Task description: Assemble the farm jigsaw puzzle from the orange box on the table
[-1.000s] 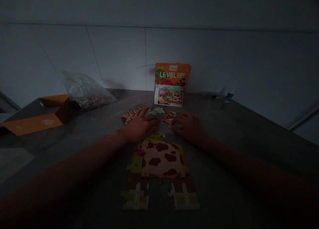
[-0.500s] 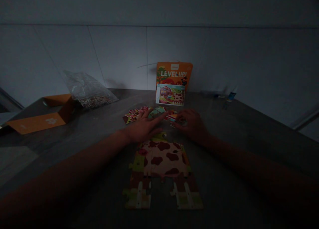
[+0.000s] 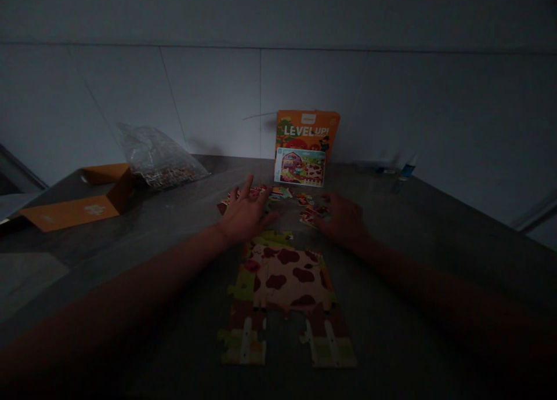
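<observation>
My left hand (image 3: pixel 246 215) has its fingers spread over a heap of loose puzzle pieces (image 3: pixel 281 192) and covers some of them. My right hand (image 3: pixel 346 217) is beside a few more jigsaw pieces (image 3: pixel 308 214), thumb and fingers apart, its thumb close to one piece. Nearer to me lies a joined section of jigsaw puzzle (image 3: pixel 287 278) showing a spotted cow. Its lower edge has a gap between two fence parts. The scene is dark, so fine contact between fingers and pieces is hard to see.
An orange "LEVEL UP!" box (image 3: pixel 304 130) leans on the wall behind a farm picture card (image 3: pixel 300 168). To the left are an open orange box (image 3: pixel 69 211) and a clear plastic bag of pieces (image 3: pixel 163 159). A small blue-labelled bottle (image 3: pixel 408 169) stands at the right.
My left hand has lifted its fingers and spread them wider. My right hand has moved slightly right and loosened from the pieces, which now show more. The view has shifted a little.
</observation>
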Tool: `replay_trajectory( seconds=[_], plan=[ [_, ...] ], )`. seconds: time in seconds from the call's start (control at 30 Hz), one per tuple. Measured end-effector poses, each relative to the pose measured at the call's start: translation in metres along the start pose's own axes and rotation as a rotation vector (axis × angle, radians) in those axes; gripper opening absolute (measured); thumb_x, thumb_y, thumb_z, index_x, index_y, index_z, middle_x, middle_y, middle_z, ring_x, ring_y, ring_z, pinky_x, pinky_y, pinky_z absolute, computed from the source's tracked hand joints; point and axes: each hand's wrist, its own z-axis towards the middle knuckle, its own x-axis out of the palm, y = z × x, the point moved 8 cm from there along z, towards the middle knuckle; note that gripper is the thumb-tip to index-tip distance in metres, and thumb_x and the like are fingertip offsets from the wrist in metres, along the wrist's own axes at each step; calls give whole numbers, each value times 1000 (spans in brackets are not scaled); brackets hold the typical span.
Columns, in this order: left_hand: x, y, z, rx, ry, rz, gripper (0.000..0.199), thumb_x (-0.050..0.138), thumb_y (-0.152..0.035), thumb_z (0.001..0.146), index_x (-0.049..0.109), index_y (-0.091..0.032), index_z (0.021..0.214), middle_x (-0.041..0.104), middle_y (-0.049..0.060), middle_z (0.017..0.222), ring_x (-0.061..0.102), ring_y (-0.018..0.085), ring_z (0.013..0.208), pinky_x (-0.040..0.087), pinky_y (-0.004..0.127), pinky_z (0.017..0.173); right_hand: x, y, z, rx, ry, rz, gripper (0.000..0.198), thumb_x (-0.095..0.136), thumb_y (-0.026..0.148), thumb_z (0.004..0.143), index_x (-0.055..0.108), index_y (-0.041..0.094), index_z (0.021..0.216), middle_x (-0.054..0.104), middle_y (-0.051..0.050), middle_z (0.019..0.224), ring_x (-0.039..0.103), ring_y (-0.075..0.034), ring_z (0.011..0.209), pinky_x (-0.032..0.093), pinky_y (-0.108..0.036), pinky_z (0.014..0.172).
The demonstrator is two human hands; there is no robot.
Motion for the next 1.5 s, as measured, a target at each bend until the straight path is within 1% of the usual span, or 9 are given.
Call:
replay_trajectory(
  seconds=[0.17, 0.33, 0.57, 0.67, 0.83, 1.07, 1.27, 1.37, 1.5],
  plan=[
    [11, 15, -1, -125, 77, 6, 69, 38, -62, 92, 44, -13, 141, 56, 21, 134, 9, 48, 144, 21, 75, 102, 0, -1, -1, 34, 41, -26, 54, 64, 35, 71, 54, 14, 120, 66, -16, 113, 59, -37, 106, 39, -53, 92],
    [15, 20, -2, -159, 79, -6, 76, 44, -69, 86, 46, -14, 140, 56, 22, 133, 7, 53, 142, 22, 78, 98, 4, -3, -1, 69, 98, -46, 48, 62, 38, 76, 56, 15, 117, 69, -15, 108, 62, -34, 101, 40, -52, 91],
    [12, 23, -3, -165, 46, 23, 77, 49, -74, 80, 58, -18, 131, 23, 24, 156, -5, 58, 140, 16, 79, 100, 5, -3, -1, 60, 86, -36, 45, 63, 40, 78, 57, 17, 116, 72, -12, 99, 65, -32, 97, 42, -49, 89],
    [10, 23, -4, -156, 35, 25, 74, 51, -72, 80, 60, -17, 129, 19, 24, 157, -7, 58, 139, 15, 79, 101, 4, -2, 0, 46, 82, -27, 43, 63, 38, 78, 58, 16, 115, 72, -11, 99, 65, -33, 98, 41, -51, 90],
    [9, 18, -3, -103, 23, 13, 70, 53, -66, 83, 53, -21, 137, 19, 20, 158, -7, 54, 141, 13, 79, 102, 4, 0, 1, 6, 97, -3, 22, 58, 27, 82, 66, 20, 102, 73, -9, 98, 66, -28, 95, 44, -45, 87],
    [3, -3, -2, 78, 32, -38, 62, 55, -60, 86, 50, -29, 140, 19, 11, 160, 2, 51, 143, 10, 79, 103, 5, 4, 2, -57, 119, 83, 20, 55, 20, 84, 71, 24, 96, 73, -5, 103, 65, -26, 99, 44, -43, 89],
    [8, -16, -4, 208, 124, -119, 75, 46, -61, 91, 21, -28, 153, 41, 14, 150, 1, 42, 147, 12, 72, 108, 4, 3, 3, -65, 98, 151, 19, 54, 19, 84, 68, 21, 98, 74, -5, 97, 66, -25, 96, 46, -43, 89],
    [10, -22, -6, 264, 156, -147, 77, 46, -60, 91, 16, -27, 154, 37, 14, 152, 5, 40, 147, 14, 69, 109, 0, 2, 4, -63, 61, 193, 17, 56, 19, 83, 67, 21, 96, 74, -6, 95, 67, -25, 92, 47, -42, 87],
    [10, -26, -7, 305, 169, -184, 79, 46, -59, 91, 13, -25, 155, 48, 13, 145, 7, 39, 147, 14, 66, 111, -10, 6, 4, -65, -20, 286, 12, 57, 23, 83, 66, 20, 91, 73, -8, 92, 67, -24, 90, 48, -40, 84]
  ],
)
